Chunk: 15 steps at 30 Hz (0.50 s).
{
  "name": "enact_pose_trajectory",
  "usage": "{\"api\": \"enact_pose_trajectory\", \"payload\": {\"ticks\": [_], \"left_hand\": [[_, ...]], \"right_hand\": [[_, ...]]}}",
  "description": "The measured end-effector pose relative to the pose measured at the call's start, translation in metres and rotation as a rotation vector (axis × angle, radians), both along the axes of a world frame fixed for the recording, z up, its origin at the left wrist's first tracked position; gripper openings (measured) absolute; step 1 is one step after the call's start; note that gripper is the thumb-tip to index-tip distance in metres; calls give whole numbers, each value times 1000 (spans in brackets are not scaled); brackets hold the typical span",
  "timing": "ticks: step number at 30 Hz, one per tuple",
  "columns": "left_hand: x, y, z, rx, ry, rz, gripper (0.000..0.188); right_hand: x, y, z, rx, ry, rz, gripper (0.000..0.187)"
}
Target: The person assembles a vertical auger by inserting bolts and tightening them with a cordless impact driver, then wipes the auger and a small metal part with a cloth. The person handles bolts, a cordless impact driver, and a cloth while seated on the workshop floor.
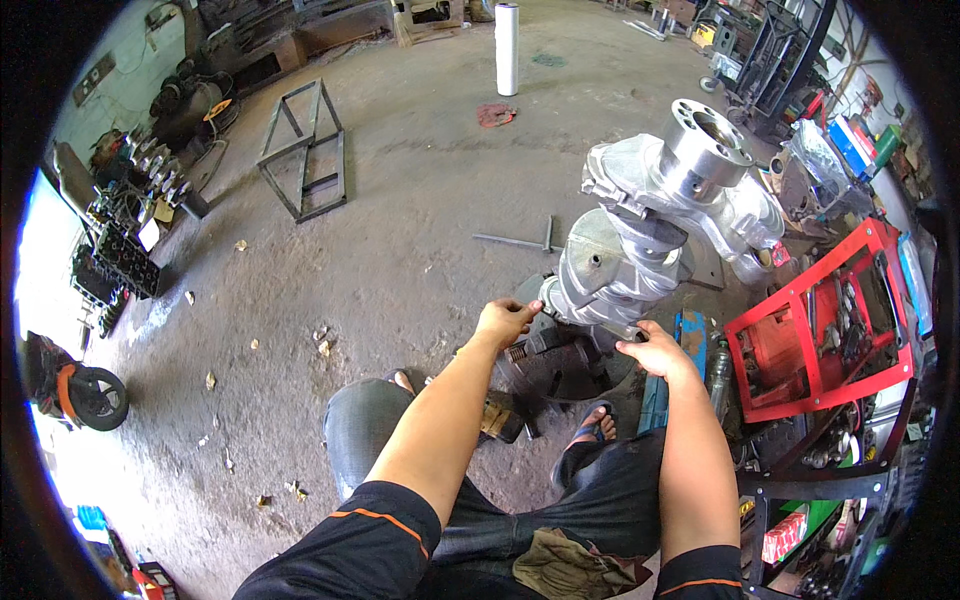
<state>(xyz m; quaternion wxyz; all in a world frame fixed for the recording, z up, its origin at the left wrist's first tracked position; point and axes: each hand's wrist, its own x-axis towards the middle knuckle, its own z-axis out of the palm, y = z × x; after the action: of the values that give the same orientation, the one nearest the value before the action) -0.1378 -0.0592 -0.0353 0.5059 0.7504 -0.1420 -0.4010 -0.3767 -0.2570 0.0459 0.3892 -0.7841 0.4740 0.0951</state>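
Note:
A large silvery crankshaft [625,250] stands upright in front of me, its flanged end with bolt holes on top. Its foot rests on a dark, round metal base [560,365] between my feet. At the left of its lower part is my left hand [508,323], thumb and fingers pinched together at the metal's edge. My right hand [660,352] is on the other side at about the same height, fingers curled toward the shaft with the thumb below. Whatever lies between the fingers of either hand is too small or hidden to name. A brown cloth [575,565] lies on my lap.
A red metal tool cart [825,320] stands close on my right, beside a blue metal piece [655,395]. A T-shaped bar [520,242] lies beyond the crankshaft. Farther off are a metal frame [305,150], a white cylinder [507,50] and engine parts [125,260] at left.

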Motion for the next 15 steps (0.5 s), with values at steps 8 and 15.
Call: {"api": "enact_pose_trajectory", "payload": {"ticks": [8, 15], "left_hand": [[13, 12, 5, -65, -29, 25, 68], [-3, 16, 19, 441, -432, -163, 75]], "right_hand": [[1, 2, 7, 22, 13, -21, 91], [6, 6, 12, 9, 56, -21, 92]]}}
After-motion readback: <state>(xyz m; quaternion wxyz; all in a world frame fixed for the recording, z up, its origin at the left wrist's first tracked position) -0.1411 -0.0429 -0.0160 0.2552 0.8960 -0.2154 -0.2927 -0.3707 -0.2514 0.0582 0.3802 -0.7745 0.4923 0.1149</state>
